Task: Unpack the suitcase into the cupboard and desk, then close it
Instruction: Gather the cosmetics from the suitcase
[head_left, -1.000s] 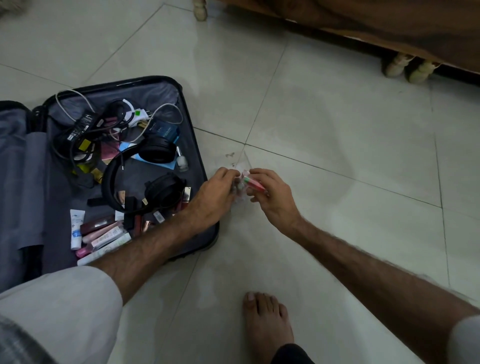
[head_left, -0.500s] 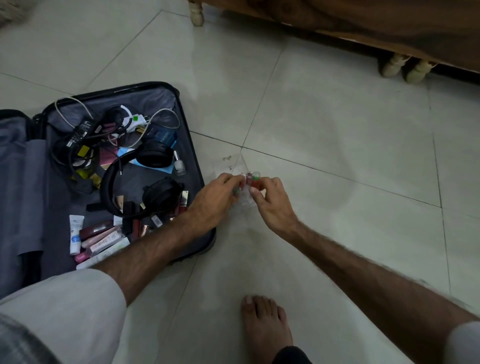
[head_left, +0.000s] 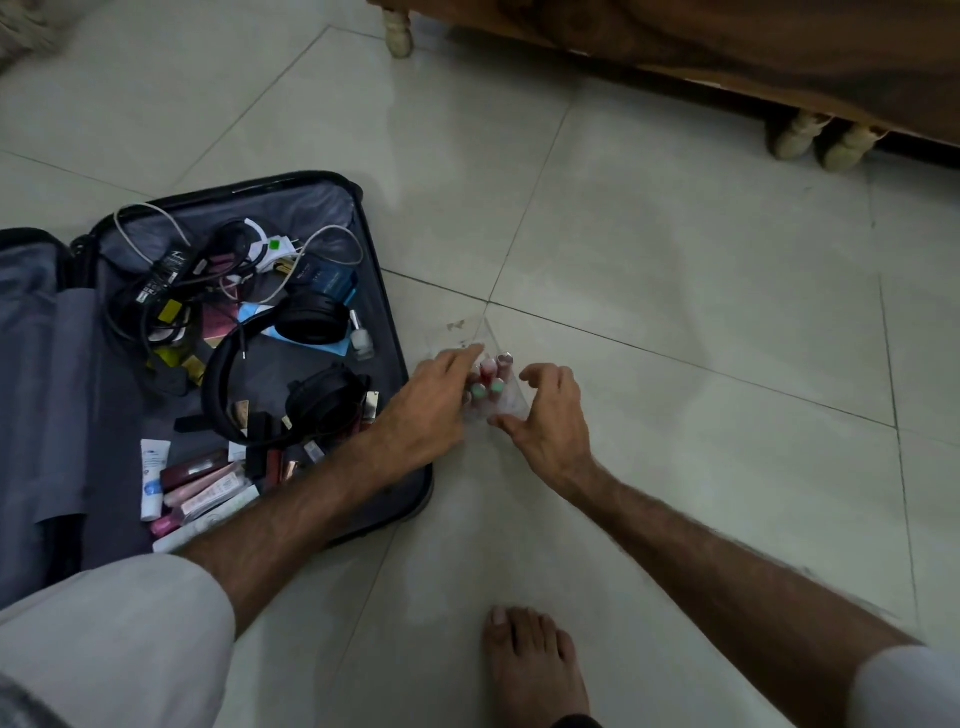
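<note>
Lying open on the pale tiled floor (head_left: 675, 260), the black hard-shell suitcase (head_left: 387, 291) still held black headphones (head_left: 311, 325), cables and tubes. Just beside its edge, at three o'clock, small nail-polish bottles (head_left: 491, 376) stood inside a clear plastic case (head_left: 511, 410). Being crowded and upright, they could topple if nudged. The left hand (head_left: 431, 408) reached among them, fingers extended and touching the caps; the right hand (head_left: 550, 415) curved loosely, thumb against the case, gripping nothing.
</note>
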